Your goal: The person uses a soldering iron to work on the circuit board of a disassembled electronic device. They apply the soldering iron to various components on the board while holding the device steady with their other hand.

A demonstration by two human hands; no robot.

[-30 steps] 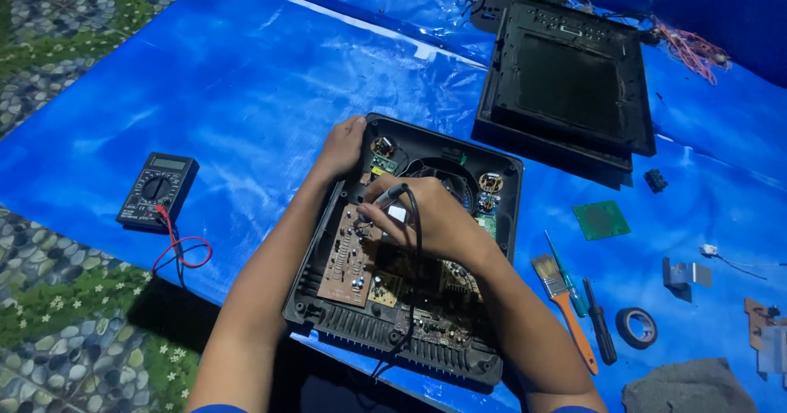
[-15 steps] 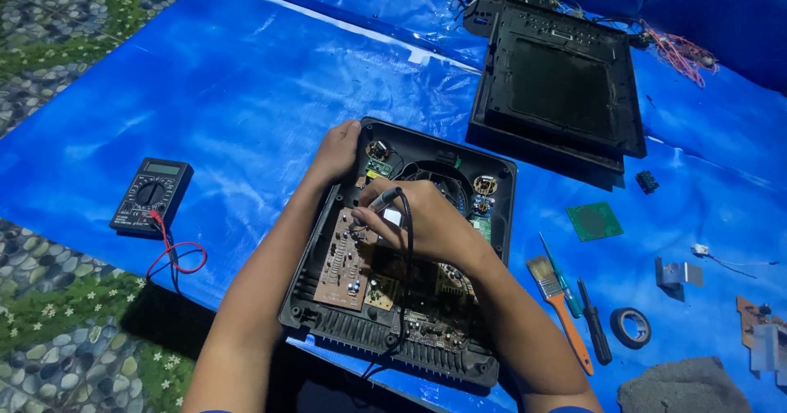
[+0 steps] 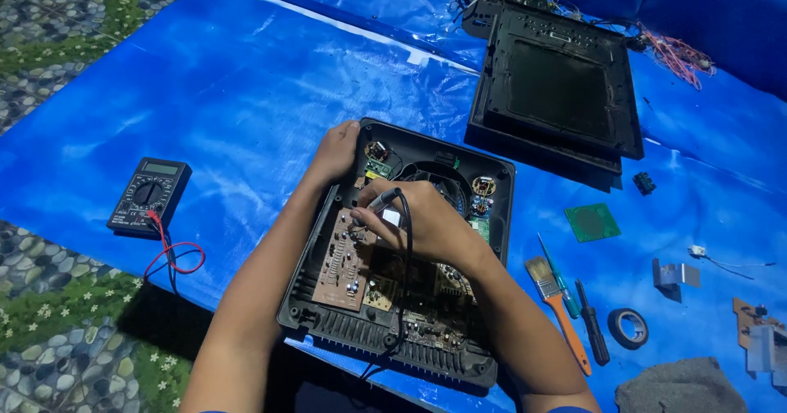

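Probe (image 3: 385, 201) pinched in right hand (image 3: 426, 224) fingertips (tip on circuit board (image 3: 340, 257))

Right hand (image 3: 426, 220) with corded tool (image 3: 384, 201) over brown circuit board (image 3: 343, 259).

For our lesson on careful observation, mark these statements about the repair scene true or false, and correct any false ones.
1. The right hand holds a corded tool over the circuit board. True.
2. The left hand holds the brush. False: it rests on the far left corner of the open casing; the brush lies on the tarp to the right.
3. The multimeter lies left of the casing, with red and black leads. True.
4. The tape roll sits inside the casing. False: it lies on the tarp, right of the screwdrivers.
5. The black cover lies on the tarp beyond the casing. True.
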